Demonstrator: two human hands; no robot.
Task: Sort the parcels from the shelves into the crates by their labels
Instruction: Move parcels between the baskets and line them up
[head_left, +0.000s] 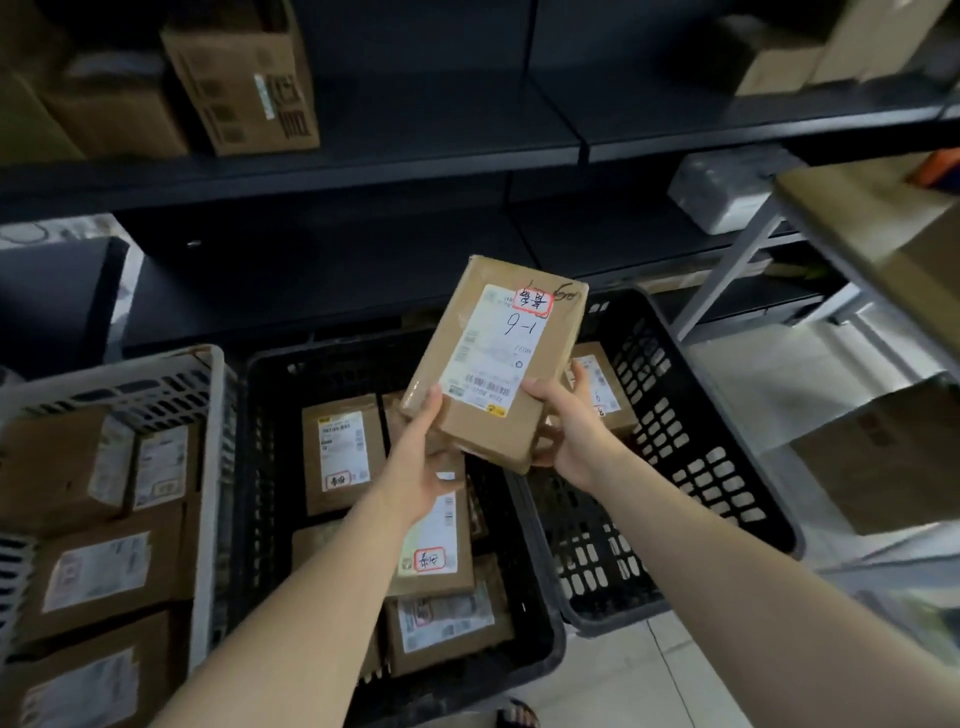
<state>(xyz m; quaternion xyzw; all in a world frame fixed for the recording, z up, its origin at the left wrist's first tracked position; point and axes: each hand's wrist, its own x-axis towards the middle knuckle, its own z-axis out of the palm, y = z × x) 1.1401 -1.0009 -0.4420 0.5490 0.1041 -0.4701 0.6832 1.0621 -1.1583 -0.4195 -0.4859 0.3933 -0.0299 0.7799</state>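
The parcel (493, 364) is held label-up over the rims where the middle crate (260, 415) meets the right crate (691, 415). Its near corners are pinched by the left grip (423, 462) and the right grip (569, 436), presumably so the blurred red-stamped label can be read.

We see a pale tiled floor (737, 379) on the right, with a thin dark joint line crossing it near the bottom edge. At that edge we make out the toe of a dark sandal (517, 716), blurred. At far left stands a dark flat panel (52, 301); we cannot tell what it is.
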